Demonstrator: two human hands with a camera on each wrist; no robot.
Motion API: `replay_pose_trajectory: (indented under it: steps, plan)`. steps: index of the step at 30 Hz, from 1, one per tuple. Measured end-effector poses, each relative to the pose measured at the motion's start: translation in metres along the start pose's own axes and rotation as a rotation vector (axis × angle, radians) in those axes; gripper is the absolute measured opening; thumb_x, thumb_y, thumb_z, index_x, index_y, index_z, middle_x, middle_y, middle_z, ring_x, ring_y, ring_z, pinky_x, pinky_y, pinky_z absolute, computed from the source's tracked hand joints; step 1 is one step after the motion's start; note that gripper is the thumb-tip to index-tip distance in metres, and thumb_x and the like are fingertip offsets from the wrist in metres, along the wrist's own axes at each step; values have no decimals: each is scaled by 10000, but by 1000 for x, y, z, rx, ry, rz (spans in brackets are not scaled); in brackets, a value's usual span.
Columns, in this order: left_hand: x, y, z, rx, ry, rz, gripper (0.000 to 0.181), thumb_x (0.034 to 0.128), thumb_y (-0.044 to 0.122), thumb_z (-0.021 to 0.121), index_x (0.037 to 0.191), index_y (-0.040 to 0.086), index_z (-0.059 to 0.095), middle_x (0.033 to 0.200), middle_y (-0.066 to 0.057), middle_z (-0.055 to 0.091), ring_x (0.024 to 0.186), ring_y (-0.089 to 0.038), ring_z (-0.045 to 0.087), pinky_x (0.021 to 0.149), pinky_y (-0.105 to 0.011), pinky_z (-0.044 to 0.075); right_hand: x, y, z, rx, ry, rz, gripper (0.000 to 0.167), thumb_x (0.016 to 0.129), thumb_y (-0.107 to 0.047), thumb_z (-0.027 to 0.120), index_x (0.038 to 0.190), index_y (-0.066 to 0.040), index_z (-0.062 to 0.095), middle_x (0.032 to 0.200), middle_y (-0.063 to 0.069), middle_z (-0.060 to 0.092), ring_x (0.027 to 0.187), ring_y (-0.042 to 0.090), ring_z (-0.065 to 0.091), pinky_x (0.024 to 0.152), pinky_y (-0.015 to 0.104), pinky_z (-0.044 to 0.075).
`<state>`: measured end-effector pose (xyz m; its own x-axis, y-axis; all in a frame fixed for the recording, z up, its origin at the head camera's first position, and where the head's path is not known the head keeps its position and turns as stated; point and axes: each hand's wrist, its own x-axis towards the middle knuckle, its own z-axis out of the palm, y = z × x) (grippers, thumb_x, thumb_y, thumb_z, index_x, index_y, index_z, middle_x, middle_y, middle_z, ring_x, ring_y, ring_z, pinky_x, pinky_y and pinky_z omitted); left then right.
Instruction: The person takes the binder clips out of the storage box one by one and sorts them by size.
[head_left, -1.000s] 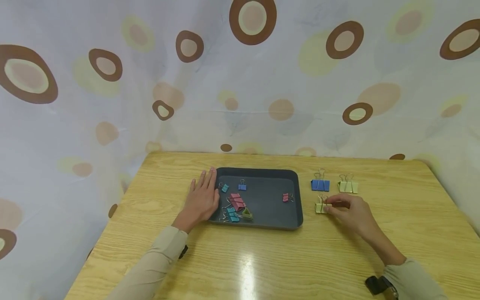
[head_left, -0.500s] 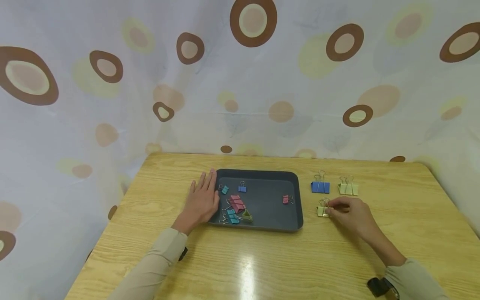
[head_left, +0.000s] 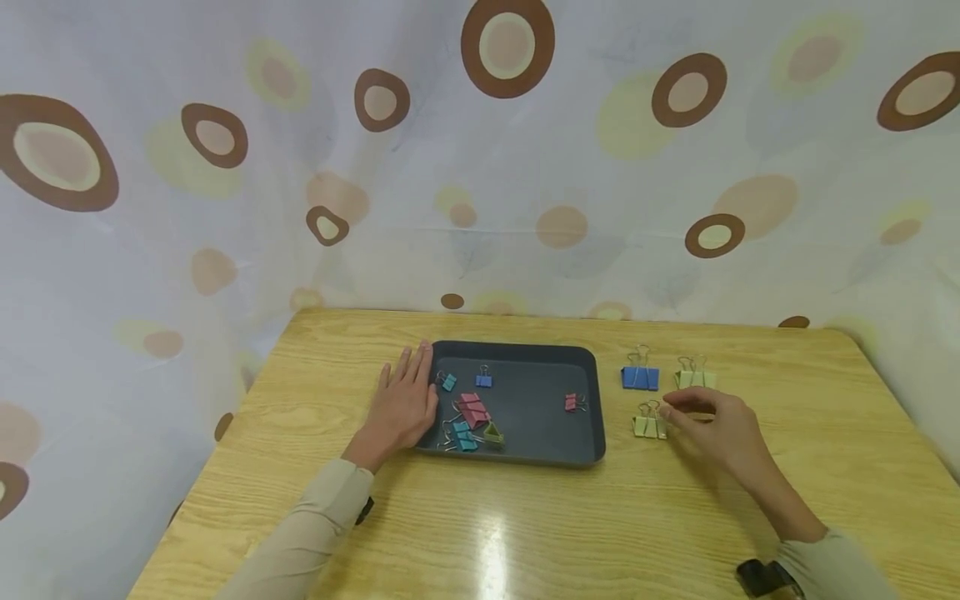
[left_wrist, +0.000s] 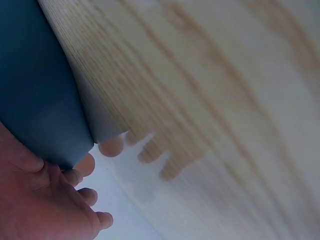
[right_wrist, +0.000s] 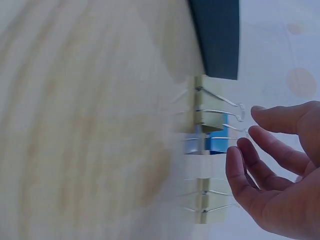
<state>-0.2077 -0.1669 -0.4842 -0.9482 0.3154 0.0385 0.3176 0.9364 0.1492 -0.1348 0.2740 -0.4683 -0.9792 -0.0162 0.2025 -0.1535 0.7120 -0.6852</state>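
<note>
Your right hand (head_left: 720, 425): grip loose, holding nothing, beside nearer pale-yellow metal binder clip (head_left: 649, 427) on wooden table (head_left: 600, 533); handles upward, perhaps for pinching. Your left hand (head_left: 399, 410), straight-fingered, touches dark-grey rectangular tray (head_left: 528, 425), probably steadying it. Table count: two pale-yellow, one blue clip (head_left: 641, 379). Tray: two pink clips (head_left: 473, 408), two teal clips (head_left: 465, 437), one small blue clip (head_left: 484, 382), one olive clip (head_left: 492, 433).

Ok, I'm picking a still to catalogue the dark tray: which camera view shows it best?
The head view: the dark tray shows nearly whole, the left hand covering part of one edge. The left and right wrist views each catch only a piece of its side.
</note>
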Motion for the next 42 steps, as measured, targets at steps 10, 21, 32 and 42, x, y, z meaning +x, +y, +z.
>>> replay_pose_trajectory:
  steps: [10,21,32,42]
  plan:
    - [1,-1,-1,8,13,-2,653,1089,276,331,1643,13,106,1708,-130,132,1562,-357,143,1223,-597,152,-2,-31,9,262,-21,-138,221,940,-11,728,1160,1,713,1104,187,707,958,1,671,779,160,561]
    - [0,-1,-3,0,12,-4,660,1090,275,339,1643,12,90,1709,-131,124,1562,-359,142,1225,-597,144,0,-60,48,405,-124,-181,266,919,40,728,1177,71,669,1139,232,684,999,172,705,828,236,583]
    - [0,1,-4,8,-2,10,649,1094,274,322,1640,3,100,1707,-141,132,1561,-365,139,1221,-599,161,0,-85,80,397,-184,-304,333,885,60,756,1204,36,666,1152,223,679,960,334,703,798,304,604]
    - [-1,2,-3,15,0,6,653,1091,280,339,1637,-4,120,1702,-143,154,1559,-365,151,1220,-598,169,2,-103,106,346,-244,-302,358,888,11,776,1228,10,667,1155,188,678,965,308,703,803,329,603]
